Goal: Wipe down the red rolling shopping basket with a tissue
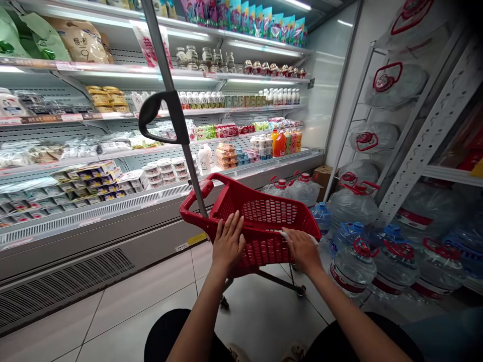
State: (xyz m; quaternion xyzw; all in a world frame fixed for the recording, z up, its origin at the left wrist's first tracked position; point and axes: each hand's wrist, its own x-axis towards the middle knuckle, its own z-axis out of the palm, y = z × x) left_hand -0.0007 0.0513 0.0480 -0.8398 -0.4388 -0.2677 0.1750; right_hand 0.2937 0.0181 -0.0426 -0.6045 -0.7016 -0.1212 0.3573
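A small red plastic shopping cart on a wheeled metal frame stands in front of me, and no goods show inside it. My left hand lies on its near rim, close to the handle end, with the fingers stretched out and nothing held. Farther right along the same rim is my right hand, its fingers bent over a white cloth pressed on the rim. Only a small part of the cloth shows. A grey pole with a black grip rises from the handle end of the cart.
Behind the cart runs a lit refrigerated display with shelves of packaged food, jars and bottles. Large water bottles stand on the floor at the right, beside a white metal rack. Both my knees flank the tiled floor below.
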